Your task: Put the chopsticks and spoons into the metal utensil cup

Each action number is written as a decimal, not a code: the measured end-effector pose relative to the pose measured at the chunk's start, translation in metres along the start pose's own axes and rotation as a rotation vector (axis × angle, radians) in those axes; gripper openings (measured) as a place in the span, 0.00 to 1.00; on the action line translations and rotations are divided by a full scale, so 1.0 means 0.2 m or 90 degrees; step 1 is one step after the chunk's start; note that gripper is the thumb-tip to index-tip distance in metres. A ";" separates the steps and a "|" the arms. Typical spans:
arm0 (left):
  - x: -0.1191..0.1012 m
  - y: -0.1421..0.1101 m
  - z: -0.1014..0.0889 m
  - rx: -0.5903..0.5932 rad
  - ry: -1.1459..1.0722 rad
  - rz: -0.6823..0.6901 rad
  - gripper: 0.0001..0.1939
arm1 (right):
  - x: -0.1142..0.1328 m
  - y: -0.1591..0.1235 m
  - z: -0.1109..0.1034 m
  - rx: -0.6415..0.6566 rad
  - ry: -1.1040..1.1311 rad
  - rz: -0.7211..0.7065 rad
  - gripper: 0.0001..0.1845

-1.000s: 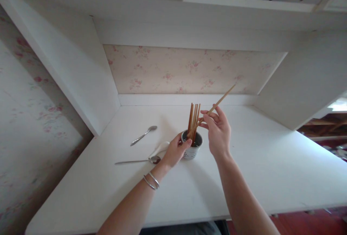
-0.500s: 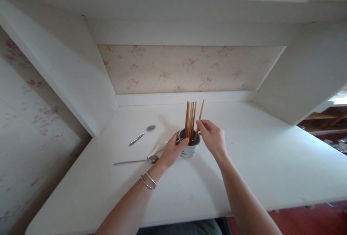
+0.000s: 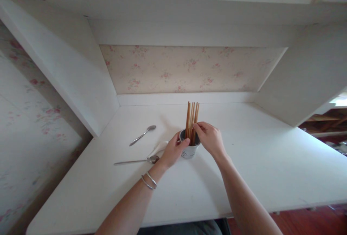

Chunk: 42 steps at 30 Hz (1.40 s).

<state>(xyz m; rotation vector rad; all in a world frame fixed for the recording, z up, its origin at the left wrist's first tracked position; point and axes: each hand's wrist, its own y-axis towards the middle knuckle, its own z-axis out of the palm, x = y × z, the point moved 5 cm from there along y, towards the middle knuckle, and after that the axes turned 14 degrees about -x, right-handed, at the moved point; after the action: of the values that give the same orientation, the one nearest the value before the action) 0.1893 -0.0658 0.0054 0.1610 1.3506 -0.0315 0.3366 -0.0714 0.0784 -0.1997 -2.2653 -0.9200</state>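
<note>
A white utensil holder (image 3: 189, 152) with small holes stands upright on the white table. Several wooden chopsticks (image 3: 189, 119) rise from it, bunched close together. My left hand (image 3: 173, 150) grips the holder's left side, its thumb over the front rim. At the holder's right side, my right hand (image 3: 210, 137) has its thumb and fingers closed on a chopstick at the right of the bunch. The lower ends of the chopsticks are hidden inside the holder.
A metal spoon (image 3: 143, 135) lies left of the holder. Nearer me lie a long-handled metal spoon (image 3: 135, 162) and a white spoon (image 3: 157, 149), partly behind my left hand. White cabinet panels (image 3: 67, 61) enclose the table (image 3: 260, 159) at the left, right and above.
The chopstick in my right hand has moved left and become more upright, joining the bunch. My right hand has shifted slightly left. My left hand keeps its grip on the holder.
</note>
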 end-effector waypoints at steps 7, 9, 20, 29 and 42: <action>0.00 0.00 0.00 -0.002 0.011 0.003 0.26 | -0.01 -0.02 0.01 0.006 0.009 -0.003 0.18; 0.00 0.00 0.00 -0.001 0.015 0.004 0.26 | -0.02 -0.02 0.03 0.011 0.027 0.005 0.18; -0.01 0.00 0.00 0.008 0.024 0.028 0.24 | -0.08 -0.05 0.08 0.052 0.111 0.088 0.23; -0.04 -0.01 0.01 0.016 0.054 0.071 0.25 | -0.13 -0.17 0.17 0.283 0.489 0.170 0.36; -0.19 0.01 -0.27 -0.123 0.443 0.178 0.22 | -0.18 -0.18 0.18 0.376 0.434 0.149 0.40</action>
<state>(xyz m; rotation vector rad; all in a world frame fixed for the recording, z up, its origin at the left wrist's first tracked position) 0.1292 -0.0583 0.0307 0.2068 2.0006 0.4240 0.3315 -0.0706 0.0172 0.1031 -1.7221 -0.1249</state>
